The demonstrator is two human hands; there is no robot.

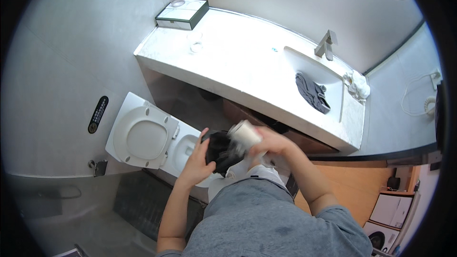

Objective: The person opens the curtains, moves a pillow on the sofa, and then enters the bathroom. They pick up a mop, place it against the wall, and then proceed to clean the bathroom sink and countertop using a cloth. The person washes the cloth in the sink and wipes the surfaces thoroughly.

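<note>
My left hand (197, 164) grips the side of a black plastic bag or bag-lined bin (221, 150) in front of my waist. My right hand (267, 141), just right of it, is closed on a white cylindrical thing (245, 134), perhaps a paper roll or cup, blurred by motion. Thin clear plastic shows around the white thing, over the black bag's edge. Behind the bag, to the left, stands a white toilet (146, 139) with its lid raised and the bowl partly hidden by my left hand.
A marble counter (242, 60) carries a tissue box (184, 12), a clear glass (195, 43) and a white cloth (357, 85). A dark grey cloth (312, 92) lies in the sink, below a metal faucet (325, 46). A paper holder (98, 167) is on the left wall.
</note>
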